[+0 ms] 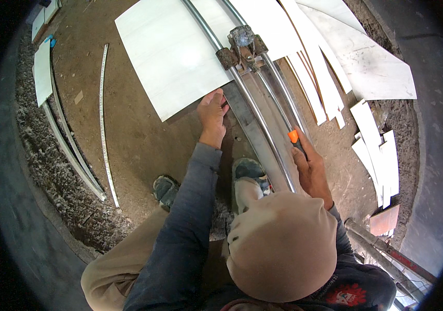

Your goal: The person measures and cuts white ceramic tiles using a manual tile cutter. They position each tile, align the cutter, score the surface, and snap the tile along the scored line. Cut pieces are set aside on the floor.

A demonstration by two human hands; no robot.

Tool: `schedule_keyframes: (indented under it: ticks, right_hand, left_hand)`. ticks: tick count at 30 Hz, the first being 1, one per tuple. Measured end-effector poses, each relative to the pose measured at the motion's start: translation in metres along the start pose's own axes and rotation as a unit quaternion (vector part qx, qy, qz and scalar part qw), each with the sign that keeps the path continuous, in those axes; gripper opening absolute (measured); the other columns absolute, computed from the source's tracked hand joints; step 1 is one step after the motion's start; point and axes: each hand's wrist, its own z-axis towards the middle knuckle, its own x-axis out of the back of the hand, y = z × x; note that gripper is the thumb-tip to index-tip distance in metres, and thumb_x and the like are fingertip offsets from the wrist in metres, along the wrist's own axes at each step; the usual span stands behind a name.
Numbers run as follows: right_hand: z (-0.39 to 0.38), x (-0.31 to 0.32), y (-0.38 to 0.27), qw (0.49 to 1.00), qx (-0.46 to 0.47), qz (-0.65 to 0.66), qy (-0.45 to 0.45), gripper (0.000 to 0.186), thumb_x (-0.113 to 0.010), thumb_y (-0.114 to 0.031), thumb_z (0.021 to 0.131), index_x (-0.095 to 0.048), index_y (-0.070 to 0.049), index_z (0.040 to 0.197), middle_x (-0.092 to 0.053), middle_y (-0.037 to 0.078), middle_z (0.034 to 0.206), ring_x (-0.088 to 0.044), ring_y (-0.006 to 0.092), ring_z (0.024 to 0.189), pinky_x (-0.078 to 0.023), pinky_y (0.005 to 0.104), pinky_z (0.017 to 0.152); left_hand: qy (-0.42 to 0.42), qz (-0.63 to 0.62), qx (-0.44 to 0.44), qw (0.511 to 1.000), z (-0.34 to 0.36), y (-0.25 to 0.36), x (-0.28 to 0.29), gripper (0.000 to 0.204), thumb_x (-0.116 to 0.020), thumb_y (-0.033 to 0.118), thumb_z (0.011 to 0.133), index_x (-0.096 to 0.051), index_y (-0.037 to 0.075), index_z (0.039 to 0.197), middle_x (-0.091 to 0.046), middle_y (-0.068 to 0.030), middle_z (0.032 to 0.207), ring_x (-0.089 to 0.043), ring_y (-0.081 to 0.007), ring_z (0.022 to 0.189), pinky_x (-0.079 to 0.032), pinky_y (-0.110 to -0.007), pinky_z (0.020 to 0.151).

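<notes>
A manual tile cutter (255, 116) with two shiny rails runs from the top of the view toward my bent knee. Its dark, dusty carriage (243, 44) sits over the near edge of a large white tile (175, 52), which lies under the rails. My right hand (312, 173) is wrapped around the orange and black grip of the cutter's handle (293, 137), a rod that reaches back to the carriage. My left hand (212, 118) pinches the tile's near edge beside the left rail; some of its fingertips are hidden.
White tile sheets and strips (366, 78) lie right of the cutter, with smaller offcuts (379, 150) nearer me. A marked measuring strip (103, 119) lies left on the dirty floor, beside long narrow pieces (66, 140). Metal pipes (387, 254) cross the lower right.
</notes>
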Motion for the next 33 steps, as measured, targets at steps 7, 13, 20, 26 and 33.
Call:
schedule_keyframes:
  ticks: [7, 13, 20, 26, 33]
  right_hand:
    - [-0.002, -0.001, 0.000, 0.999, -0.015, -0.029, 0.000, 0.054, -0.056, -0.022, 0.107, -0.044, -0.008, 0.157, -0.055, 0.026, 0.149, -0.057, 0.0393, 0.137, -0.044, 0.0429, 0.114]
    - [-0.004, 0.001, 0.001, 1.000, 0.019, -0.015, 0.010, 0.054, -0.056, -0.021, 0.106, -0.045, -0.007, 0.157, -0.056, 0.027, 0.148, -0.057, 0.0383, 0.137, -0.044, 0.0428, 0.114]
    - [-0.001, 0.000, -0.001, 1.000, 0.022, -0.009, 0.014, 0.053, -0.056, -0.021, 0.106, -0.046, -0.006, 0.156, -0.056, 0.026, 0.149, -0.056, 0.0387, 0.138, -0.044, 0.0432, 0.114]
    - [0.001, 0.000, 0.001, 0.999, 0.034, -0.014, 0.014, 0.053, -0.055, -0.024, 0.107, -0.046, -0.006, 0.156, -0.056, 0.026, 0.149, -0.055, 0.0386, 0.139, -0.044, 0.0438, 0.115]
    - [0.002, -0.005, 0.011, 0.999, 0.045, -0.014, 0.018, 0.053, -0.055, -0.023, 0.107, -0.045, -0.005, 0.156, -0.055, 0.026, 0.150, -0.054, 0.0382, 0.140, -0.043, 0.0429, 0.116]
  left_hand:
    - [0.023, 0.027, -0.002, 0.999, 0.000, 0.001, -0.007, 0.039, -0.074, 0.021, 0.098, -0.064, 0.003, 0.130, -0.067, -0.0044, 0.118, -0.062, -0.0168, 0.106, -0.054, -0.039, 0.092]
    - [0.020, 0.041, -0.018, 0.999, 0.000, -0.001, -0.008, 0.044, -0.074, 0.019, 0.097, -0.060, 0.002, 0.135, -0.066, -0.0063, 0.124, -0.062, -0.0179, 0.108, -0.052, -0.040, 0.093]
    - [0.023, 0.045, -0.023, 0.998, 0.000, -0.003, -0.009, 0.045, -0.074, 0.018, 0.097, -0.059, 0.002, 0.136, -0.066, -0.0068, 0.125, -0.062, -0.0182, 0.110, -0.052, -0.040, 0.091]
    - [0.025, 0.043, -0.016, 0.999, 0.002, -0.003, -0.011, 0.046, -0.074, 0.018, 0.096, -0.059, 0.002, 0.136, -0.065, -0.0070, 0.126, -0.061, -0.0181, 0.111, -0.052, -0.039, 0.089]
    - [0.035, 0.039, -0.027, 0.998, 0.002, -0.004, -0.013, 0.045, -0.073, 0.010, 0.096, -0.058, -0.004, 0.136, -0.066, -0.0143, 0.131, -0.064, -0.0199, 0.108, -0.052, -0.035, 0.085]
